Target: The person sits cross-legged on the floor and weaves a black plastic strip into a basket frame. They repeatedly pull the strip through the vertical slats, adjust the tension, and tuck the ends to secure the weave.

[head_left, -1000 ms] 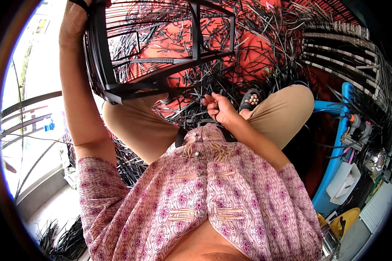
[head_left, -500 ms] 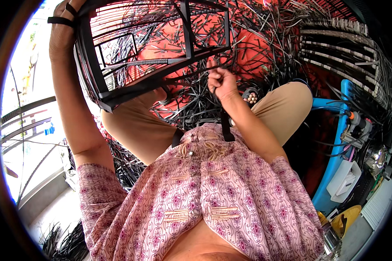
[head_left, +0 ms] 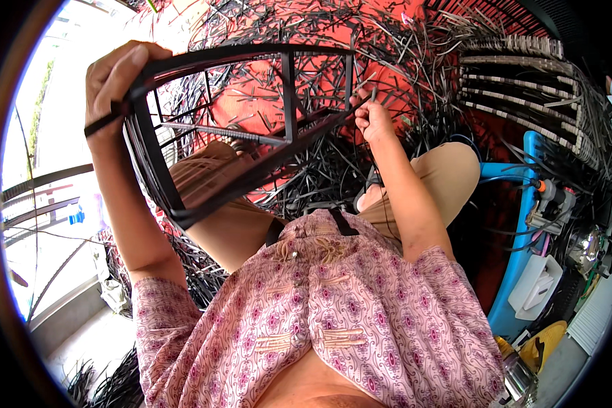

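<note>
A black open frame (head_left: 289, 95), with flat bars and many thin black strands along its left side, is held tilted above my lap. My left hand (head_left: 115, 85) is closed around its upper left corner, with a dark strap or strip at the wrist. At the frame's right end, my right hand (head_left: 374, 122) has its fingers curled in a pinch on the end of a flat black strip (head_left: 340, 115). That strip runs along the lower edge of the frame. Exactly where it joins the frame is hard to make out.
Black strip offcuts (head_left: 299, 170) lie heaped over the red floor (head_left: 251, 88). A woven grey-and-black panel (head_left: 523, 88) stands at the far right. Nearer is a blue plastic stool-like piece (head_left: 517, 272) with a tool (head_left: 551, 200) and white tray (head_left: 536, 285).
The frame has come down and tilted, showing more of its open side. My left hand has come lower with it. My right hand has moved right, fingers still curled.
</note>
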Available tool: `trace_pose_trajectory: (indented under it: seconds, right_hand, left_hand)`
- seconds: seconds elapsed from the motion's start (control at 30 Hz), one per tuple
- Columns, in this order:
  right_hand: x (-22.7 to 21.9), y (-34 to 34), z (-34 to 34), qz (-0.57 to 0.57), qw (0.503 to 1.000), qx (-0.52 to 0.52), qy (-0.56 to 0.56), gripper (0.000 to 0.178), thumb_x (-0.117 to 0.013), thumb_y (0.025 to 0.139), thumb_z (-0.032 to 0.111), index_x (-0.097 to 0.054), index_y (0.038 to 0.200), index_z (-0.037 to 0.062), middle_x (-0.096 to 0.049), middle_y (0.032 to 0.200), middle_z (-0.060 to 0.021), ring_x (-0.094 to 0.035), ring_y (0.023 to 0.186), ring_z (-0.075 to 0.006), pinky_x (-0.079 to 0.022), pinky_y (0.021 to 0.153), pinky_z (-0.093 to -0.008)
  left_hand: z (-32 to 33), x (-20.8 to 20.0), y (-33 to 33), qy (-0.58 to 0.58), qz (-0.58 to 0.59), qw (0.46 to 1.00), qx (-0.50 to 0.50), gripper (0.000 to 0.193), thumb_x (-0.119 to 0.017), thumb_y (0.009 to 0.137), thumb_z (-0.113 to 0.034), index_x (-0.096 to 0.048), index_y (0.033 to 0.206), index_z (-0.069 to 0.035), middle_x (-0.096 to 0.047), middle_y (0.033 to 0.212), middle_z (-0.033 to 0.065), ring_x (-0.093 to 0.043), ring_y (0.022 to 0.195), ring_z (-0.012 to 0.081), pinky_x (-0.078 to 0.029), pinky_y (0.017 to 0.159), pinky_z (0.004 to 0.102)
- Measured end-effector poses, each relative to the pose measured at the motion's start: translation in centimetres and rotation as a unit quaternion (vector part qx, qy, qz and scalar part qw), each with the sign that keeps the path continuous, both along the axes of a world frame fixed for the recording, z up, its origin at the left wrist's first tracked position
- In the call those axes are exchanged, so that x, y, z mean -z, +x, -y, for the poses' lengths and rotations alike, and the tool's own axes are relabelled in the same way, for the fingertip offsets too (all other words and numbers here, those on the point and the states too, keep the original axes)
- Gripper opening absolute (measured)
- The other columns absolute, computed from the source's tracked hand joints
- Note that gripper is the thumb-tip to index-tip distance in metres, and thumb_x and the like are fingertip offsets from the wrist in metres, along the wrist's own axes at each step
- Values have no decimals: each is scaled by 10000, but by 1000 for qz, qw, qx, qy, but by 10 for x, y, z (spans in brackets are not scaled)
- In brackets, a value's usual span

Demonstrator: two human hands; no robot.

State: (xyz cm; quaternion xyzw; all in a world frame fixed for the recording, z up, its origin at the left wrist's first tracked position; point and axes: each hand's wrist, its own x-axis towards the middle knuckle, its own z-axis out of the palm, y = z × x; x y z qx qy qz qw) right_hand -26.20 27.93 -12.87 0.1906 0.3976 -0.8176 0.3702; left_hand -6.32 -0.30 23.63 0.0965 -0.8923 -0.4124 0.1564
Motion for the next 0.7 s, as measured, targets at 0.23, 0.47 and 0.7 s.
trace_pose_trajectory:
  seconds: [0.23, 0.47, 0.7]
  right_hand:
    - [47, -64, -14, -469, 659, -196, 555, 217, -539, 884, 196, -693, 909, 45, -678, 695, -140, -653, 612, -266, -486, 549, -397]
    - [-13, -110, 41, -681, 548, -88, 477, 234, -542, 858, 99, -693, 1029, 152, -651, 963, -115, -637, 833, -364, -512, 731, -441]
    - [1, -159, 55, -697, 371, -381, 481, 219, -586, 825, 31, -710, 957, 154, -642, 1085, -84, -643, 985, -332, -515, 846, -441]
  left_hand:
    - [-24, 15, 2, -74, -61, 992, 87, 338, -589, 780, -267, -686, 784, 57, -617, 667, 127, -526, 655, 194, -385, 616, 334]
    - [-27, 27, 3, -113, -131, 972, 159, 317, -615, 740, -284, -684, 737, 25, -520, 515, 68, -459, 460, 205, -373, 577, 362]
    - [-28, 35, 2, -90, -160, 971, 153, 369, -659, 751, -348, -684, 710, 18, -470, 483, 48, -447, 426, 200, -370, 558, 353]
